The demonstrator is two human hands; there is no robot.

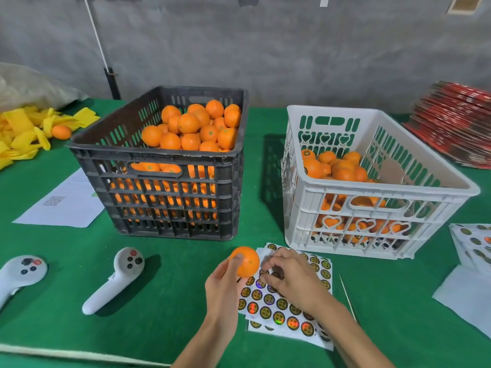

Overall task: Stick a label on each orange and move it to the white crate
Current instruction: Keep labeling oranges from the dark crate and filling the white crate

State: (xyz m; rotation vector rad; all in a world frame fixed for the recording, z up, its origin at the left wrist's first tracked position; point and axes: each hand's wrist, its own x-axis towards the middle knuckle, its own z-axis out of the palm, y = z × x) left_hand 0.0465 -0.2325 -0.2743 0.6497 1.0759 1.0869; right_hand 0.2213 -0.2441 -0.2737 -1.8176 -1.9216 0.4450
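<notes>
On the green tabletop (164, 293), just in front of the white crate (377, 192), the left hand (225, 282) holds an orange (245, 261) above the near-left corner of a sheet of round labels (281, 306), its grip grasping the fruit with the thumb lying over the left side. The right hand (289, 277) rests on the label sheet right beside that orange, fingers curled down onto the labels; whether they pinch one cannot be told, since the fingertips hide it. The white crate holds a shallow pile of oranges gathered toward its left side, at least one showing a dark round label. To the left of the white crate stands a dark crate (164, 166) heaped with oranges. Left of the dark crate lie a white paper (66, 203), yellow wrappers (24, 128) and one loose orange (61, 132) among them. In front of the dark crate lie two white controllers (117, 277). Right of the white crate are more label sheets (473, 243) and, behind them, a stack of red cartons (454, 123).
</notes>
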